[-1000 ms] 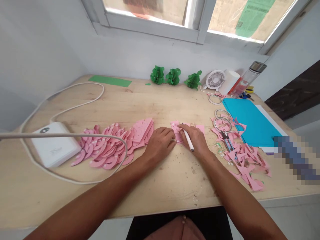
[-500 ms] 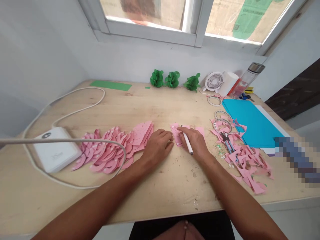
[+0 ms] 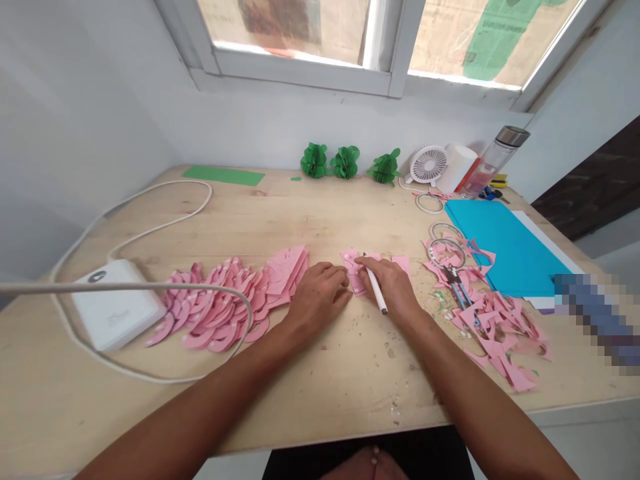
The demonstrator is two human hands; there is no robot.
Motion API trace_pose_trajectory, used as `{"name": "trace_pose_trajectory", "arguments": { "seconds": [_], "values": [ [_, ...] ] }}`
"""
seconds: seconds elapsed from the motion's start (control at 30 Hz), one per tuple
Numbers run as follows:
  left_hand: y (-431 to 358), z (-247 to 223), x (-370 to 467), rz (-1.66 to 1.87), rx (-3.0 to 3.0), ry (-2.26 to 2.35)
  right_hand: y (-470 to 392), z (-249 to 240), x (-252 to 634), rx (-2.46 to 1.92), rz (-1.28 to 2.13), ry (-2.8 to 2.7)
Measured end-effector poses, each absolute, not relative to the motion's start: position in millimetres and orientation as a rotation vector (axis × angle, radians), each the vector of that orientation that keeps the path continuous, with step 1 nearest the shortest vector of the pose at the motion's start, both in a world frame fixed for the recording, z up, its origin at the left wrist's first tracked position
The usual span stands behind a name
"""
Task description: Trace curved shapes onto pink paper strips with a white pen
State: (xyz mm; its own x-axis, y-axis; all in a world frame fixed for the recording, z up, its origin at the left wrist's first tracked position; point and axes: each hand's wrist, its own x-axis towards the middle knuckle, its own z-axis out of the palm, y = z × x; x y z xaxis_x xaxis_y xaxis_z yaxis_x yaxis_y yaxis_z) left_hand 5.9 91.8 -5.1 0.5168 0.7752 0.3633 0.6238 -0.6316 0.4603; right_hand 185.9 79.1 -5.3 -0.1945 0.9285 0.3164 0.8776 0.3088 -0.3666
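Observation:
In my right hand (image 3: 393,283) is a white marker pen (image 3: 376,291) with dark ends, slanting between thumb and fingers. That hand rests over a small pink paper piece (image 3: 349,257), which lies flat and is partly hidden by the fingers. My left hand (image 3: 320,293) lies on the table at the left edge of this piece. Its fingers are loosely bent and the thumb stands a little apart; whether the fingertips touch the paper I cannot tell. Just left of it is a stack of pink paper sheets (image 3: 287,270). Another pink piece (image 3: 401,265) shows behind my right hand.
Curved pink cutouts (image 3: 220,307) are heaped at left beside a white power bank (image 3: 117,303) and its looping cable (image 3: 125,287). Scissors (image 3: 463,293) lie among pink scraps (image 3: 505,327) at right, near blue sheets (image 3: 505,247). Green paper flowers (image 3: 345,162) and a fan (image 3: 429,165) line the wall.
The view has shifted slightly. Both hands stay in nearly the same places, and the marker pen is still in my right hand at almost the same slant.

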Motion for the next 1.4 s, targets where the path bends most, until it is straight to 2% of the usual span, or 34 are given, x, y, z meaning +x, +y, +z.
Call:
{"name": "trace_pose_trajectory", "arguments": {
  "seconds": [1.4],
  "values": [
    [91.6,-7.6,6.7,0.814,2.518,1.165,78.9,-7.0,184.1,-1.596,0.229,-2.071]
  ]
}}
